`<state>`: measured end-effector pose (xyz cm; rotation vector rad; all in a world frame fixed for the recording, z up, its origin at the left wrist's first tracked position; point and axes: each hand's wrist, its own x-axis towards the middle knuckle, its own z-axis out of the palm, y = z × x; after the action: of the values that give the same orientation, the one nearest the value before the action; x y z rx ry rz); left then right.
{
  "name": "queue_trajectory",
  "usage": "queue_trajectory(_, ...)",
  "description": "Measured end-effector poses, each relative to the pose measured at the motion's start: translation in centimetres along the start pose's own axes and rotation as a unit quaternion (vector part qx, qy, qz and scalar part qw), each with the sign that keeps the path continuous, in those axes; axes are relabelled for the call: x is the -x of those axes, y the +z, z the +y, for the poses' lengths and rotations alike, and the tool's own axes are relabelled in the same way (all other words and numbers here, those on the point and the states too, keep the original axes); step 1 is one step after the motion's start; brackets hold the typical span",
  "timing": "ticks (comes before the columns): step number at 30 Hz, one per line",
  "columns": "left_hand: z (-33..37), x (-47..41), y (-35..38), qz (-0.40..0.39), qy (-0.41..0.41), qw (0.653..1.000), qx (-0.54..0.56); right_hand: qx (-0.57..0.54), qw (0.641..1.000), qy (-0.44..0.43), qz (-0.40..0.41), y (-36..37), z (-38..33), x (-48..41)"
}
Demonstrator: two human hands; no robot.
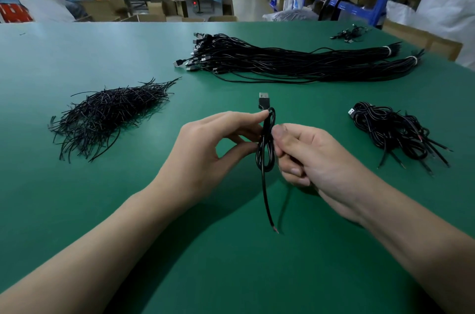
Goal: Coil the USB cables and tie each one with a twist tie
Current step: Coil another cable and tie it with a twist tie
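my left hand [203, 149] and right hand [316, 156] both pinch the coiled cable [267, 131], long axis pointing away from me; twist ties [108, 113] lie left of the left hand, nearer it.

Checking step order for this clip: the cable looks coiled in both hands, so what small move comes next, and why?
Probably the left hand lets go and reaches for the twist ties: the coiled cable shows no tie, and the right hand also grips it.
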<state>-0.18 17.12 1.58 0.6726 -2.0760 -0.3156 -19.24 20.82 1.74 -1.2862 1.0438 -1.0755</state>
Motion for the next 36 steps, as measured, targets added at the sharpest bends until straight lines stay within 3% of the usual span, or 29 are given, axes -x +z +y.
queue_trajectory(6, -0.8, -0.1, -0.5, -0.014, 0.091, 0.986, -0.138, -0.036, 0.999, -0.009, -0.033, 0.2, -0.2, 0.2)
queue_trajectory(9, -0.9, -0.3, -0.7, 0.016, 0.086, 0.986, -0.14, -0.022, 0.998, -0.047, -0.03, 0.7, -0.1, 0.3)
queue_trajectory(12, -0.5, -0.2, -0.3, 0.002, 0.017, 0.999, -0.044, -0.027, 0.996, -0.088, -0.019, 0.9, -0.1, 0.2)
queue_trajectory(14, 0.0, -0.1, 0.2, -0.019, -0.072, 0.995, 0.059, -0.017, 0.993, -0.12, -0.01, 1.0, -0.1, 0.2)
queue_trajectory(16, 0.5, 0.1, 0.6, -0.036, -0.149, 0.973, 0.171, 0.002, 0.988, -0.153, 0.002, 1.1, -0.1, 0.2)
queue_trajectory(21, 1.3, 0.1, 0.9, -0.067, -0.229, 0.907, 0.348, 0.073, 0.975, -0.206, 0.049, 0.9, 0.0, 0.3)
queue_trajectory(24, 1.5, 0.2, 1.0, -0.077, -0.269, 0.862, 0.421, 0.202, 0.945, -0.244, 0.086, 0.6, 0.0, 0.5)
queue_trajectory(26, 1.4, 0.2, 1.2, -0.048, -0.275, 0.854, 0.44, 0.234, 0.938, -0.234, 0.1, 0.4, -0.1, 0.4)
queue_trajectory(28, 1.1, 0.2, 1.2, -0.031, -0.251, 0.858, 0.447, 0.173, 0.96, -0.199, 0.089, 0.1, -0.1, 0.2)
queue_trajectory(30, 0.7, 0.4, 1.0, -0.047, -0.206, 0.885, 0.414, 0.069, 0.983, -0.151, 0.072, 0.1, -0.1, 0.0)
queue_trajectory(36, 0.1, 0.4, 0.8, -0.021, -0.051, 0.991, 0.123, -0.079, 0.996, -0.012, 0.027, 0.0, 0.1, 0.0)
